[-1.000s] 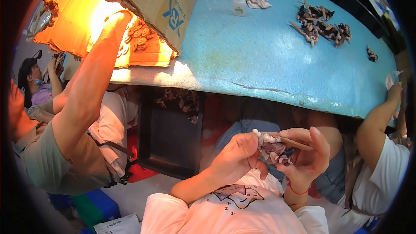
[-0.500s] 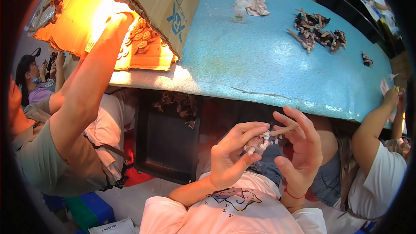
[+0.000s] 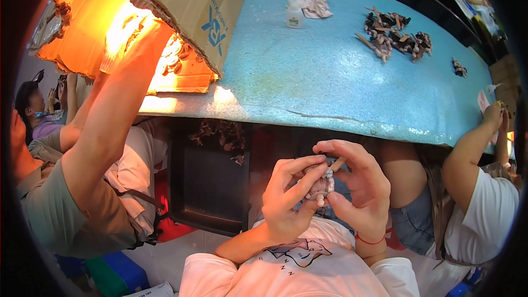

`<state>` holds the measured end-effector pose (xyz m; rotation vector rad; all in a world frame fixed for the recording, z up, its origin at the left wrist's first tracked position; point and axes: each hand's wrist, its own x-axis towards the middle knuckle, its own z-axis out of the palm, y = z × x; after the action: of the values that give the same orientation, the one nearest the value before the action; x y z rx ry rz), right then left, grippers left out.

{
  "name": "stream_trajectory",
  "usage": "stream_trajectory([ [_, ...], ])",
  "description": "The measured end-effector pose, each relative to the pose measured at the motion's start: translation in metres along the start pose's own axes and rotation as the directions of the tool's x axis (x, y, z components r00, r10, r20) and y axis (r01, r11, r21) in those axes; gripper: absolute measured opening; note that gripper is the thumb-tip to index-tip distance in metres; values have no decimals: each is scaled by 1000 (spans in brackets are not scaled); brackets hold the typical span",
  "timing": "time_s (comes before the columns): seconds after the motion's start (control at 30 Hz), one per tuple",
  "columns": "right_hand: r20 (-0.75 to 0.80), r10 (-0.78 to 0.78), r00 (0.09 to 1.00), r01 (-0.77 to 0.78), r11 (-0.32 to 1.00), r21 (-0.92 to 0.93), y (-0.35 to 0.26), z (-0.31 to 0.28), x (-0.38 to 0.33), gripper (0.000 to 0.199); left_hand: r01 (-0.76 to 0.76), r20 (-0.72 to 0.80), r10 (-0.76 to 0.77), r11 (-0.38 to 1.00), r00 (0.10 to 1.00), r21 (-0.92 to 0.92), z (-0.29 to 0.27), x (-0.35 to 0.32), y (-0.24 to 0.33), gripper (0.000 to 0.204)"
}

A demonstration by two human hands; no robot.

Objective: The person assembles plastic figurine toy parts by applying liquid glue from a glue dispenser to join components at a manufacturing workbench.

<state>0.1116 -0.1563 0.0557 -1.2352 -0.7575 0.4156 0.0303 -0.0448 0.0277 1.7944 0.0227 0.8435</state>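
Stretching ahead of the left hand [image 3: 286,198] and right hand [image 3: 366,192], a blue tabletop [image 3: 319,85] is covered only in part. To their far left, a torn box [image 3: 173,3] is set on its edge, perhaps so that the orange glow is kept in; a co-worker's arm [image 3: 118,110] is stretched into it. Left of the hands, a black tray [image 3: 212,184] is placed low by the table edge, probably so that the dark pieces [image 3: 220,135] at its far end can be reached.

Ahead and right, a pile [image 3: 408,43] of figures is gathered, seemingly kept clear of the near edge. Straight ahead, a cloth [image 3: 317,4] is left against a bottle [image 3: 295,17], likely for quick wiping.

Between the hands, a small figure [image 3: 319,188] is pinched by the left fingers; it is met by the right thumb, though whether it is gripped there cannot be told. A stick [image 3: 338,163] is pointed up from it, apparently as a handle.

Bold blue lettering is printed on the box; a cartoon and letters are worn on the shirt [image 3: 316,275]; the bottle's green label is too small to be read.
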Motion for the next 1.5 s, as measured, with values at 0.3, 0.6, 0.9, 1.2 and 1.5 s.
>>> stream_trajectory([
  [0.3, 26, 22, 999, -23, 998, 57, 1, 0, 0, 58, -2, -21, 5, 994, 1000, 113, -2, -1, 5, 41],
  [0.6, 27, -8, 1000, 5, 995, 102, 2, 2, 1, 60, -54, 1, 55, 985, 998, 162, -4, 0, 8, 49],
  [0.9, -150, 82, 985, -82, 997, 6, -6, 0, -2, 81, 516, 252, -462, 639, 850, -571, -16, 4, 3, 37],
  [1.2, -175, 115, 978, -112, 993, 26, 1, -7, -9, 78, 584, 635, -429, -262, 642, -768, -15, -6, -2, 52],
  [1.5, -188, 110, 976, -102, 993, 50, 4, -1, -8, 70, 534, 697, -389, -451, 603, -715, -18, -9, -6, 51],
])
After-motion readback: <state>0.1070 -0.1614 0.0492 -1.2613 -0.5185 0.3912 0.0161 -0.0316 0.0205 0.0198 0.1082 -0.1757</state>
